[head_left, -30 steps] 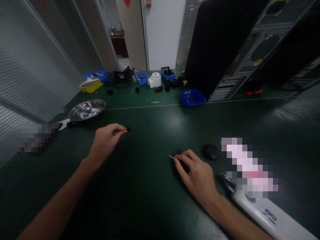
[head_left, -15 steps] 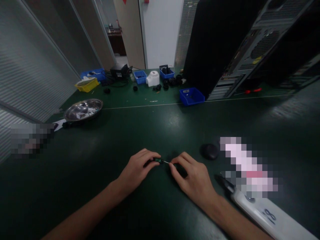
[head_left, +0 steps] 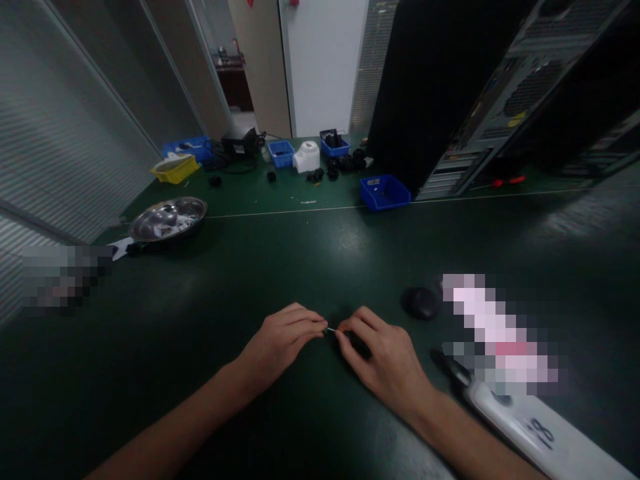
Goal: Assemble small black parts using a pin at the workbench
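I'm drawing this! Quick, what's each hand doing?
Left hand: closed, pinching a mostly hidden small green piece.
Right hand: closed, pinching a thin silvery rod.

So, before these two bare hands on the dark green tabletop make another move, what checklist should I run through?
1. Small dark green part gripped by the left hand: ok, pinched at the fingertips, though mostly hidden.
2. Thin silvery metal rod gripped by the right hand: ok, between thumb and finger.
3. Rod seated in the part: cannot tell; they meet in view, but the joint is too small.
4. Rounded black object apart from both hands: ok, it lies beyond the right hand, to its right.
5. Long white dark-tipped tool free of the right forearm: cannot tell; they lie very close.
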`<move>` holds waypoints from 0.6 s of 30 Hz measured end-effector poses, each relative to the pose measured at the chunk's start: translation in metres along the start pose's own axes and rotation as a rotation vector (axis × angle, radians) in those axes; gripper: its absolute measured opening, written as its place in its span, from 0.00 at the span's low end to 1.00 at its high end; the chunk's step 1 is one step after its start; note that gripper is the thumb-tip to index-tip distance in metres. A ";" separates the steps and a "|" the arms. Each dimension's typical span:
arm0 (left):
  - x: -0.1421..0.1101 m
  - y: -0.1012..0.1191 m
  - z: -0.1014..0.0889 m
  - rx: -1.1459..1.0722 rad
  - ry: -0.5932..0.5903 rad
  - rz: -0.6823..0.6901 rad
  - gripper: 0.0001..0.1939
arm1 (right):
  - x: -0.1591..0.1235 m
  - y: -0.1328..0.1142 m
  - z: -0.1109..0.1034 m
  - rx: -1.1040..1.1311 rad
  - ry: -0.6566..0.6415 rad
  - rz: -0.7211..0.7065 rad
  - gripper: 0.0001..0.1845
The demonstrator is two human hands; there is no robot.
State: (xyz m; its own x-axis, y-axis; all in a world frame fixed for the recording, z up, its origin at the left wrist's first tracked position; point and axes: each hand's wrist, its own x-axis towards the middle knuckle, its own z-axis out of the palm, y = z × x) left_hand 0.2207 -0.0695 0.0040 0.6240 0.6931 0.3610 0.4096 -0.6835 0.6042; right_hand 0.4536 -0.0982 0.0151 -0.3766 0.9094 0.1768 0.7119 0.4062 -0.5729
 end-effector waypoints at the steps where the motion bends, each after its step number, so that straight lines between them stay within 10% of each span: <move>1: 0.000 0.000 0.000 0.004 0.000 0.001 0.11 | 0.000 0.000 0.000 0.003 -0.001 -0.002 0.11; 18: 0.004 0.005 0.001 -0.058 -0.014 -0.006 0.13 | -0.003 -0.002 0.003 0.059 0.012 -0.010 0.11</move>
State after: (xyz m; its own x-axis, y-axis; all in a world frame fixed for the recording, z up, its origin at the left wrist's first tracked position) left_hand 0.2259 -0.0709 0.0080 0.6314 0.6933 0.3474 0.3742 -0.6648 0.6466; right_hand 0.4518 -0.1023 0.0133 -0.3757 0.9066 0.1921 0.6717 0.4092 -0.6176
